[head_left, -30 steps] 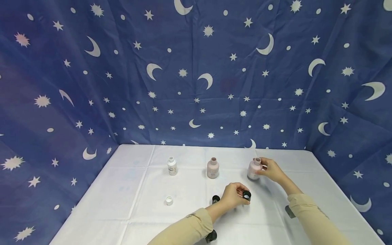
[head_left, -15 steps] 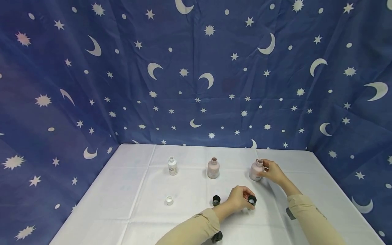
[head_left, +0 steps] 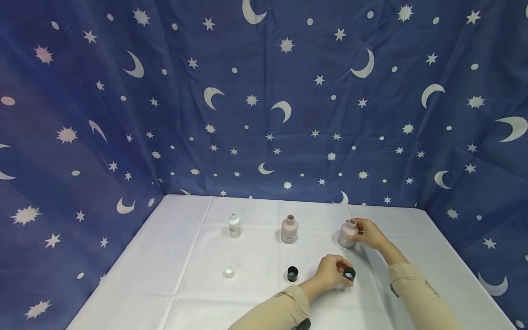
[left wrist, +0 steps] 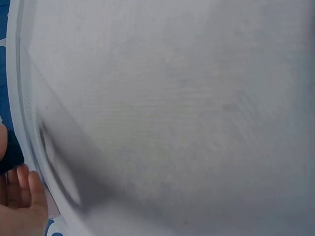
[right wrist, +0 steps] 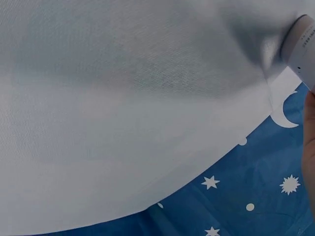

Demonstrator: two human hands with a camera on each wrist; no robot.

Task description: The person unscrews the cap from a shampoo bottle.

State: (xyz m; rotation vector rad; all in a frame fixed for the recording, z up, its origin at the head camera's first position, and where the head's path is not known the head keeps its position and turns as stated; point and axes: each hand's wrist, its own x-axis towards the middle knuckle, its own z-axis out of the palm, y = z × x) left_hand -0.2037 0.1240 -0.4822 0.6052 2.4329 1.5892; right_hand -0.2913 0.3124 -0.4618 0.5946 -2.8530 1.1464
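Note:
My left hand (head_left: 331,273) holds a black screw cap (head_left: 349,274) between thumb and fingers, its hollow side facing up. In the left wrist view this cap (left wrist: 12,153) and the fingers (left wrist: 30,189) show at the left edge. Farther back and to the right, my right hand (head_left: 370,234) grips a pale pink, uncapped bottle (head_left: 346,236) from its right side. The bottle stands upright, its open neck showing. In the right wrist view, part of the labelled bottle (right wrist: 302,51) shows at the right edge, above part of the hand (right wrist: 309,142).
Left of the held bottle stand another pink uncapped bottle (head_left: 289,230) and a smaller white uncapped bottle (head_left: 234,226). A second black cap (head_left: 292,273) and a white cap (head_left: 229,271) lie in front of them on the white tablecloth (head_left: 198,293). A blue curtain (head_left: 247,114) hangs behind.
My left hand has moved right and slightly nearer with the black cap. My right hand and its bottle have shifted a little right and nearer. The head view has shifted slightly.

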